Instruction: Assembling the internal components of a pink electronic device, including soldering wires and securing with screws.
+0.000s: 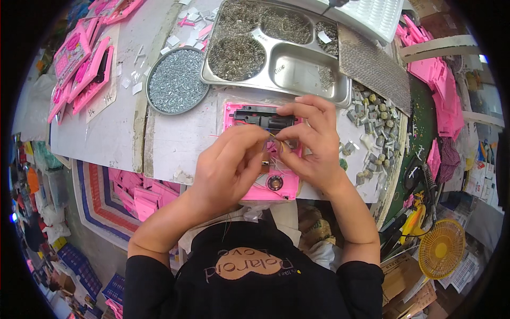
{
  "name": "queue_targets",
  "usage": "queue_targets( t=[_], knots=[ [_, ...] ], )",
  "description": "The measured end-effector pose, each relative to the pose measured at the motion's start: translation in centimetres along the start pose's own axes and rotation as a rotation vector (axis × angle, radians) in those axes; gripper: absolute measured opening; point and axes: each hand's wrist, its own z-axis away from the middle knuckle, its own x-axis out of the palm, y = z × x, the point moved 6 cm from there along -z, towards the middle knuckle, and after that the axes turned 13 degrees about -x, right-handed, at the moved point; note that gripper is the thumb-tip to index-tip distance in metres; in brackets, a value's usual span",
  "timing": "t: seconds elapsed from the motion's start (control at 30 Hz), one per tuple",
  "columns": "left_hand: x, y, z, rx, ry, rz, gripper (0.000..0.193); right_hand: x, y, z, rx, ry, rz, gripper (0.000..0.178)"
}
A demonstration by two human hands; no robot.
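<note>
A pink plastic housing [287, 189] lies on the table in front of me, partly under my hands. A black mechanism [260, 118] sits in its far part, and a small round speaker [275, 183] in its near part. My left hand [226, 162] is closed over the housing's left side, thumb and forefinger pinched at thin wires. My right hand [316, 143] pinches a thin yellow wire [284, 143] above the housing's middle, its other fingers bent beside the black mechanism. The two sets of fingertips nearly meet, and they partly hide the wire ends.
Beyond the housing stands a steel compartment tray [276, 87] with small metal parts. A round dish [178, 80] of screws is left of it. Small motor-like parts [374, 125] lie loose at right. Pink casings [87, 64] are stacked far left; a yellow fan [442, 249] stands lower right.
</note>
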Motion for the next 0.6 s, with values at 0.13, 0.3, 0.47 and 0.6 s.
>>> queue_targets(
  t=[0.13,0.3,0.47,0.6],
  knots=[
    [2.1,0.0,-1.9,0.108,-0.073,-0.001,0.037,-1.0,0.7,1.6,0.148,0.081,-0.083,0.02],
    [-1.3,5.5,0.2,0.316,-0.052,0.038,0.039,-1.2,1.5,2.9,0.265,0.083,-0.098,0.017],
    [2.8,4.7,0.3,0.188,-0.096,-0.027,0.038,-1.3,1.5,3.8,0.274,0.051,-0.037,0.016],
    [4.8,1.7,-1.5,0.135,-0.093,-0.191,0.034,-1.5,1.0,4.0,0.283,0.009,0.045,0.016]
  ],
)
